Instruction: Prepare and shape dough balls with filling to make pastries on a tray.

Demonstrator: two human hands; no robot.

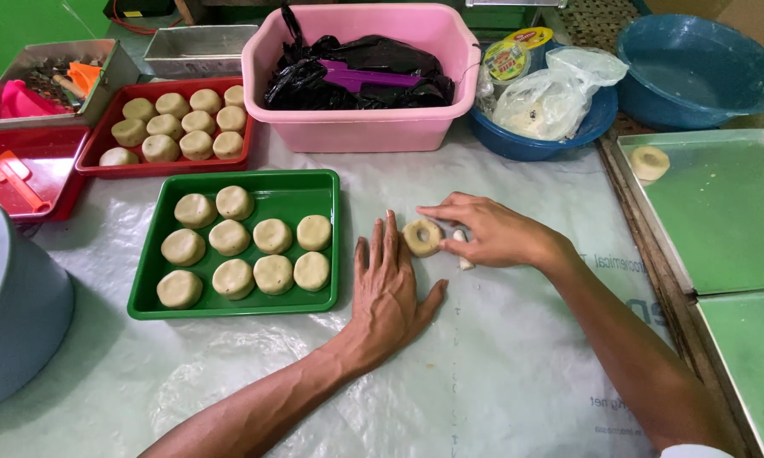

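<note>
Head view: the left hand (388, 288) lies flat and released on the plastic-covered counter (500, 373), fingertips just beside one ring-shaped dough piece (422, 237). The right hand (492, 233) touches that ring from the other side with its fingertips, grasping nothing fully; a small white piece (462, 250) lies under it. The green tray (318, 182) holds nine round dough discs. The red tray (93, 153) holds ten. One further dough ring (650, 162) sits on a metal tray (721, 229) at the right. One pink tub (356, 127) stands behind.
</note>
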